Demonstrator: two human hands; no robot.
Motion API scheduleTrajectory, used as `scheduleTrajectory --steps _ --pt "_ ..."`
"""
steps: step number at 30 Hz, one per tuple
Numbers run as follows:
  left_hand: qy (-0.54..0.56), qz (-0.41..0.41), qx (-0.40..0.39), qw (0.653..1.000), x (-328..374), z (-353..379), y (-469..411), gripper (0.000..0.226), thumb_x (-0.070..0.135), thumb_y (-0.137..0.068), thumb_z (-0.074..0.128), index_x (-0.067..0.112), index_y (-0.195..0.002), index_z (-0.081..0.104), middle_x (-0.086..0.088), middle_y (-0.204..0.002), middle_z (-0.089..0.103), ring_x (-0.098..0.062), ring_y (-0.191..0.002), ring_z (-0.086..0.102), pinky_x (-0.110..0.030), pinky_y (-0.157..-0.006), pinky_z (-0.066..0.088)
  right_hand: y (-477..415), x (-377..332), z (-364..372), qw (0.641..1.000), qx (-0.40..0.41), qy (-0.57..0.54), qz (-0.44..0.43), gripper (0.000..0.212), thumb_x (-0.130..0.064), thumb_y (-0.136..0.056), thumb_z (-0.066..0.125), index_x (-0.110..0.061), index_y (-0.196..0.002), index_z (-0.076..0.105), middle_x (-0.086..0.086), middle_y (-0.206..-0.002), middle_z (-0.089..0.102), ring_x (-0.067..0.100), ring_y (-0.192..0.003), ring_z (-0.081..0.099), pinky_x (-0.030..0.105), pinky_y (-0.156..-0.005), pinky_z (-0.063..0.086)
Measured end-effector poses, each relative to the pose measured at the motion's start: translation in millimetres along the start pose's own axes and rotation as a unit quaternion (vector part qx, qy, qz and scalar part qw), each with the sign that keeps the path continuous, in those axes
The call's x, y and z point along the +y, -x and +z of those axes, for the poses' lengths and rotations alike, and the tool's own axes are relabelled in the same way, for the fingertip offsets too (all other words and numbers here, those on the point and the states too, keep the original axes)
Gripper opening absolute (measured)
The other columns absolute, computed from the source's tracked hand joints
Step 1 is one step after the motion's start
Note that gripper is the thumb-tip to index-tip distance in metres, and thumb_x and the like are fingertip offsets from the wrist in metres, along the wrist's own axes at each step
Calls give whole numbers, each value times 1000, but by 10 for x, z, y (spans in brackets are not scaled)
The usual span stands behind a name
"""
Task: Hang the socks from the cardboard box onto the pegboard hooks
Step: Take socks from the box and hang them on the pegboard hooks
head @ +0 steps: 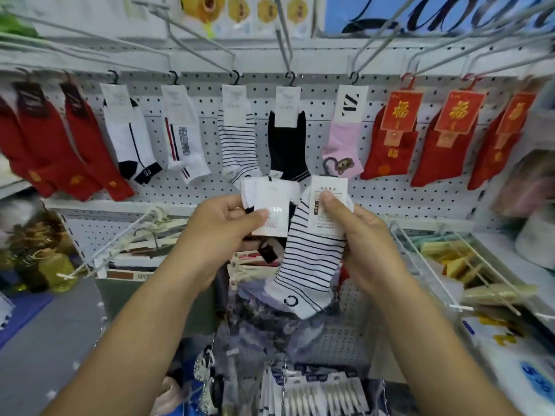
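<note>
Head: right fingers (pixel 329 206) around striped sock (pixel 309 259)

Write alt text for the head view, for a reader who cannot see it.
Two hands hold socks before a white pegboard: the left hand pinches white labelled socks, the right hand grips a black-striped white sock. Above, a sock row, red, white, black and pink, hangs on hooks.
</note>
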State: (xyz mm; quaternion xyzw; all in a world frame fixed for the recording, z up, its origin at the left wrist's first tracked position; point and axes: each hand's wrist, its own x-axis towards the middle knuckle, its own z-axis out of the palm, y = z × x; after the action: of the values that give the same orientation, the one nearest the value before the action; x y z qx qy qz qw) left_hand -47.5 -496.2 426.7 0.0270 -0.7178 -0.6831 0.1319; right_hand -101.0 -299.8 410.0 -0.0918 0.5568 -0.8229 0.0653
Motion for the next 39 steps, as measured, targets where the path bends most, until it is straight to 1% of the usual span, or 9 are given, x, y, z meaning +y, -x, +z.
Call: scheduleTrajectory --steps 6,9,12,16,19,22,27,34,39 --pt "-8 73 71 995 202 13 -330 9 15 -101 61 23 -99 66 -2 -97 76 -19 -74 78 -28 -65 64 -304 -207 -15 988 46 110 -93 28 -38 -89 73 -10 -89 80 12 -92 78 33 -92 75 54 -90 58" --pt "-21 113 72 991 210 0 -423 15 14 -96 68 29 -97 65 5 -99 74 -7 -73 76 -17 -58 58 -439 -192 148 964 62 177 -188 28 -36 -91 71 -10 -88 79 6 -88 77 16 -85 71 37 -81 55" --pt "-21 122 64 990 206 -50 -512 23 12 -90 75 31 -101 68 5 -105 75 -15 -82 77 -25 -66 61 -556 -110 411 942 32 225 -248 20 -31 -94 69 -15 -96 81 -2 -98 75 5 -95 66 20 -83 50" --pt "4 127 44 991 182 -262 -640 28 14 -91 74 21 -117 71 2 -110 78 -19 -94 76 -23 -66 59 -635 5 741 952 -59 203 -223 24 -33 -97 63 -32 -119 73 -23 -121 68 -14 -117 56 6 -93 45" --pt "17 102 11 995 138 -478 -741 53 27 -82 80 16 -132 65 -6 -124 73 -23 -110 71 -28 -73 61 -688 101 938 956 -100 205 -187 24 -46 -98 54 -44 -113 73 -32 -118 65 -18 -117 53 4 -91 42" --pt "22 87 -33 995 138 -715 -826 37 15 -87 75 19 -124 69 -3 -114 77 -26 -103 74 -38 -83 63 -780 204 1112 953 -80 223 -187 23 -46 -98 54 -58 -93 73 -30 -111 68 -12 -117 56 15 -97 43" --pt "54 59 -83 993 155 -1124 -1015 36 4 -92 68 15 -126 66 0 -113 77 -24 -98 76 -36 -74 64 -943 338 1349 958 0 206 -198 40 -25 -88 77 -25 -127 68 -1 -118 73 15 -105 71 41 -93 58" --pt "22 104 -5 994 242 -1638 -1372 35 8 -82 82 28 -101 61 4 -99 76 -16 -85 75 -26 -62 60 -1211 212 1667 949 154 148 -233 32 -23 -88 77 -14 -116 65 1 -103 76 18 -95 74 44 -90 60" --pt "14 135 28 990 375 -1861 -1560 30 11 -78 86 30 -90 65 9 -90 76 -18 -87 73 -35 -75 59 -1579 -44 1958 938 179 154 -254 32 -25 -89 76 -18 -113 55 -15 -96 63 0 -87 66 18 -78 57"
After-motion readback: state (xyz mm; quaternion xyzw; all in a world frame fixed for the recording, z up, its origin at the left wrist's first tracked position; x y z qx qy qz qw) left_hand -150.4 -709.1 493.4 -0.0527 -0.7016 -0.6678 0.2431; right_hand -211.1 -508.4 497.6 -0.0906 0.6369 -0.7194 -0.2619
